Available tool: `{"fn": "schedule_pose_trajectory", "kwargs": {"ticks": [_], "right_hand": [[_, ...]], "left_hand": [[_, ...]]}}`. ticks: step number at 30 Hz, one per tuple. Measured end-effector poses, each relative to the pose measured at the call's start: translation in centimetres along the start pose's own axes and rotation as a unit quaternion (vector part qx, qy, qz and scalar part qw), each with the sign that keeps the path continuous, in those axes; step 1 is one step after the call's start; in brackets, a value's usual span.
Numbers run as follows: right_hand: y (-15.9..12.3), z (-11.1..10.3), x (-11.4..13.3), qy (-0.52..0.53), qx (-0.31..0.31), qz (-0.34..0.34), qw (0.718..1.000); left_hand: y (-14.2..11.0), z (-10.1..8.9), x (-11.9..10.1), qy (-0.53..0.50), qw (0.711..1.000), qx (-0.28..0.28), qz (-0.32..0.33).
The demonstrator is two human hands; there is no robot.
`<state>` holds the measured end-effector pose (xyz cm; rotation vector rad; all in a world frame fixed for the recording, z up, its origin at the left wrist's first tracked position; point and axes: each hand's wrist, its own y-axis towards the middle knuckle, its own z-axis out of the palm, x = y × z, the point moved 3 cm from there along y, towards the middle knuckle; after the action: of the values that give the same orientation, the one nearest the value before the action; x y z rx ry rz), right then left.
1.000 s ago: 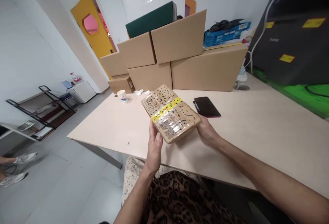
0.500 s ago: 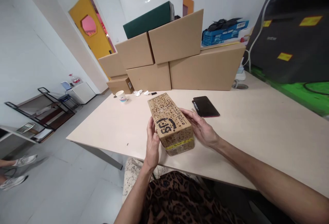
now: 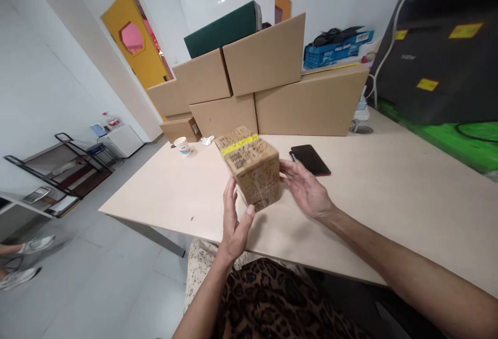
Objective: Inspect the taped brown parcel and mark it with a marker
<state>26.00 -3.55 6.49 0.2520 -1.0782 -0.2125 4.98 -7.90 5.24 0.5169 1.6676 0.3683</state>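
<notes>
A small brown cardboard box [image 3: 257, 178], speckled with dark marks and wrapped with a yellow tape band, is held tilted over the table. My left hand [image 3: 234, 225] supports its lower left side, with fingers against the side and the thumb spread toward the bottom front edge. On the opposite side, the fingertips of my right hand [image 3: 307, 188] press against the box. Part of the fingers of both hands is hidden behind the box. Just beyond my right hand lies a flat black tablet-like device [image 3: 310, 159] with a slim dark item along its left edge.
Stacked large cardboard boxes [image 3: 303, 106] line the back of the pale table [image 3: 163, 194]. A green box file [image 3: 223, 28] rests on top. A paper cup [image 3: 182, 145] and crumpled tissue [image 3: 207, 140] are at back left. A black case [image 3: 431, 59] stands at right.
The box has been turned over between my hands: the face with large black lettering has gone from view, and the yellow-banded face is on top. My left thumb has spread outward.
</notes>
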Motion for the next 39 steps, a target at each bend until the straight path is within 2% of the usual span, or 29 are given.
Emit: {"fn": "schedule_pose_trajectory", "kwargs": {"ticks": [3,7,12,15,18,20,22,25,27,29,32,35,37,39], "right_hand": [[-0.2,-0.4,-0.9,-0.037,0.003,0.021,0.999],[-0.5,-0.8,-1.9,-0.076,0.030,0.028,0.996],[-0.7,-1.0,-2.5,-0.137,0.058,0.001,0.989],[-1.1,-0.6,-2.9,-0.138,0.098,0.006,0.986],[-1.4,-0.3,-2.9,-0.099,0.094,0.018,0.991],[-1.3,-0.3,-2.6,-0.059,0.058,0.012,0.997],[-1.0,-0.4,-2.0,-0.016,0.009,0.006,1.000],[-0.3,-0.9,-1.5,0.044,-0.060,0.045,0.996],[0.2,-1.4,-1.5,0.073,-0.088,0.080,0.990],[0.7,-1.9,-1.7,0.082,-0.102,0.096,0.987],[1.4,-2.8,-2.0,0.044,-0.135,0.105,0.984],[1.7,-3.6,-1.1,-0.024,-0.174,0.059,0.983],[1.6,-3.7,0.2,-0.074,-0.162,0.007,0.984],[1.2,-3.3,1.5,-0.132,-0.113,-0.034,0.984]], "left_hand": [[0.2,0.2,0.6,-0.050,0.993,-0.060,-0.083],[1.3,-0.4,0.3,-0.091,0.984,-0.104,-0.116],[4.6,-1.2,-1.2,-0.099,0.977,-0.120,-0.149],[6.3,-1.0,-1.9,-0.114,0.983,-0.086,-0.112],[5.6,-0.6,-1.6,-0.098,0.991,-0.056,-0.065],[4.0,-0.6,-0.9,-0.063,0.997,-0.028,-0.026],[2.1,-0.6,-0.4,-0.009,0.999,0.009,0.043],[-0.1,-0.5,-0.2,0.074,0.983,0.064,0.154],[-0.7,-0.2,-0.3,0.116,0.969,0.097,0.195],[-0.8,0.1,-0.4,0.143,0.963,0.111,0.201],[-0.6,0.5,-0.2,0.155,0.964,0.115,0.181],[-0.7,1.1,0.6,0.166,0.965,0.134,0.151],[-0.8,1.4,1.1,0.167,0.968,0.143,0.123],[-0.8,1.7,1.6,0.158,0.971,0.145,0.102]]}}
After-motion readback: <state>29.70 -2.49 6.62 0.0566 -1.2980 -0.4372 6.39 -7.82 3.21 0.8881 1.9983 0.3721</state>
